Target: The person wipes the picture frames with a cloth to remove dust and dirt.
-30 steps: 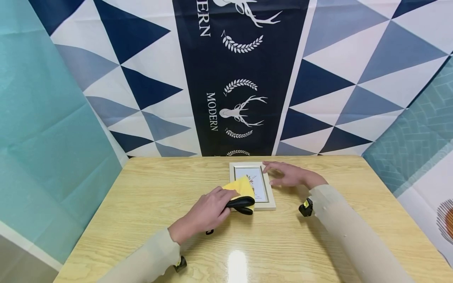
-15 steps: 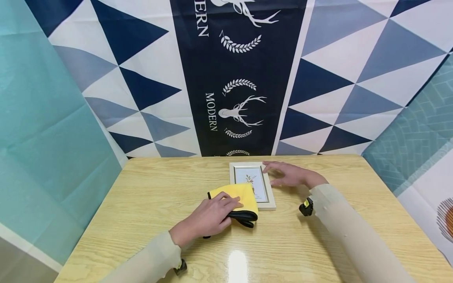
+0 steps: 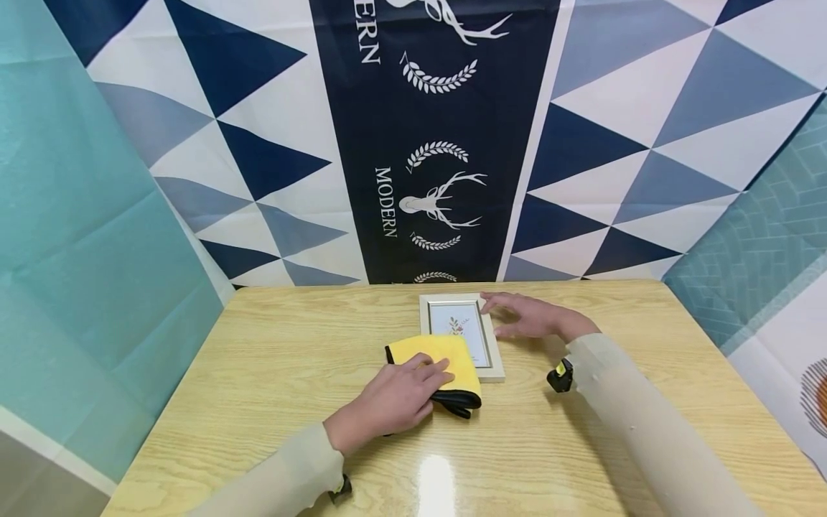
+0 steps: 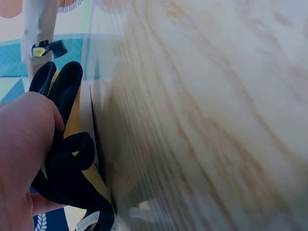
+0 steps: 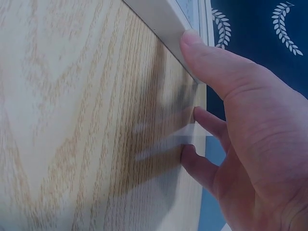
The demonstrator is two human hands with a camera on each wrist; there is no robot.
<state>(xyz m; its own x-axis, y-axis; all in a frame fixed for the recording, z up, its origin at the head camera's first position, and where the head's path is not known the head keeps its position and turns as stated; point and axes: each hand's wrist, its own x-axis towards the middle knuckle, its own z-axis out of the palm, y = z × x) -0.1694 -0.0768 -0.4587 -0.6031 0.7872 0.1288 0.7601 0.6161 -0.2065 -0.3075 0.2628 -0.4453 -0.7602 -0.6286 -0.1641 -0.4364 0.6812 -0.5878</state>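
Note:
My left hand (image 3: 403,391) grips a folded yellow cloth (image 3: 452,359) with black edging, which overlaps the lower left of a picture frame (image 3: 494,359). In the left wrist view, the cloth's black edging (image 4: 72,175) bunches by the thumb, close to the table. The frame is cream with a silvery inner border and lies flat, a printed plant picture inside. At its upper right side, my right hand (image 3: 526,316) touches the border with relaxed fingers. The right wrist view shows its thumb (image 5: 204,55) against the frame's side wall, with two bent fingertips apart from it.
The wooden table (image 3: 291,337) reaches back to a patterned wall covering (image 3: 446,179) close behind the frame. Black wrist devices sit below the left sleeve (image 3: 291,459) and the right sleeve (image 3: 639,409). Teal panels (image 3: 97,287) rise at the left.
The left hand has moved the cloth down off the picture's middle, then slightly right along the frame's lower part. The cloth lies flatter, showing more yellow. The right hand stays at the frame's side.

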